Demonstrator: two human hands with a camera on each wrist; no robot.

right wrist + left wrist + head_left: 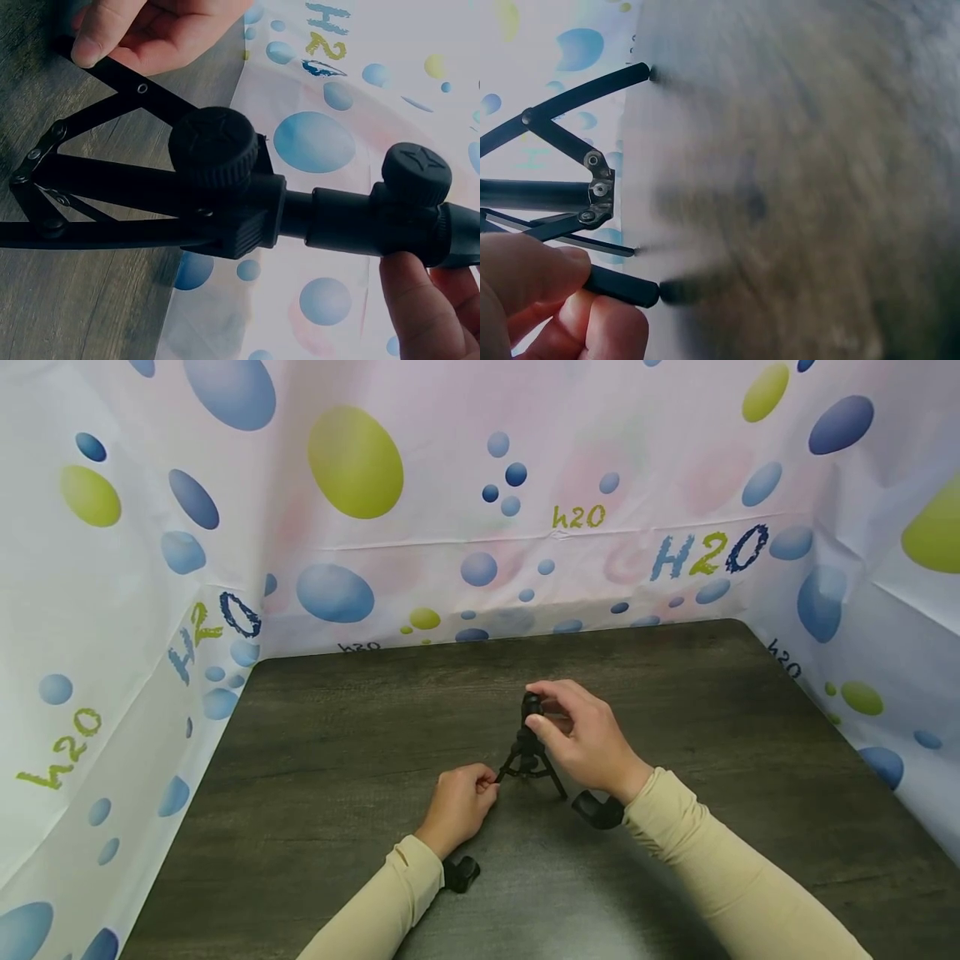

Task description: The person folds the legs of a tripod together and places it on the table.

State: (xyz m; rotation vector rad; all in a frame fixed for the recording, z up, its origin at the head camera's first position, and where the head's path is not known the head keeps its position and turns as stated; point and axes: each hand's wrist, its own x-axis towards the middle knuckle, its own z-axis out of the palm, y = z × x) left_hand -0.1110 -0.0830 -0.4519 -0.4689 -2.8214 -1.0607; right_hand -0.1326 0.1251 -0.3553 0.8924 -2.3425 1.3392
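Note:
A small black tripod (528, 750) stands upright with its legs spread near the middle of the table. The left hand (459, 802) pinches one tripod leg (619, 286) close to its foot, between thumb and fingers. Up at the tripod's head, the right hand (592, 739) holds the top section with thumb and fingertips. Two round ridged knobs show in the right wrist view: a larger lower knob (214, 146) at the collar and a smaller upper knob (416, 174) beside the right fingers. Hinged braces (598, 187) join the legs to the center column.
The dark wood-grain table (337, 718) is bordered at the back and sides by a white curtain (435, 460) with blue and green spots. Black wrist devices hang under both sleeves, a left one (461, 874) and a right one (597, 811), near the tabletop.

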